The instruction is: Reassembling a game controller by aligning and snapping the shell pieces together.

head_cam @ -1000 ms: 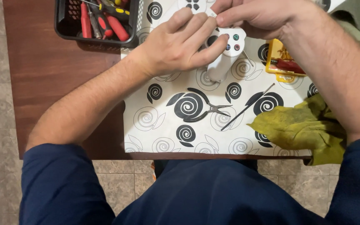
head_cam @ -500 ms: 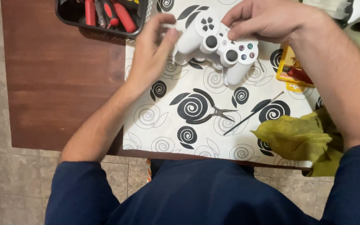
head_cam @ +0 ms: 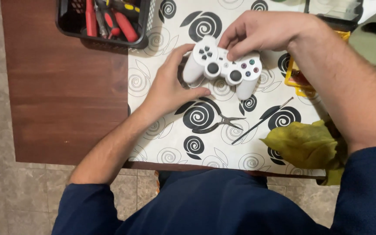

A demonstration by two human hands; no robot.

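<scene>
A white game controller (head_cam: pixel 221 67) with two dark thumbsticks lies face up on a white cloth with black spiral patterns (head_cam: pixel 175 143). My right hand (head_cam: pixel 262 31) grips its top edge from above with thumb and fingers. My left hand (head_cam: pixel 170 85) rests on the cloth beside the controller's left grip, fingers curled around that grip and touching it.
A black basket (head_cam: pixel 72 27) with red-handled tools sits at the top left on the brown wooden table (head_cam: pixel 66 95). Small pliers (head_cam: pixel 220 122) and a thin dark rod (head_cam: pixel 262 121) lie on the cloth. A yellow-green rag (head_cam: pixel 303 146) is at right, a yellow tray (head_cam: pixel 297 80) above it.
The controller has come down from under both hands to lie face up lower on the cloth. My left hand has slid off its top to its left grip.
</scene>
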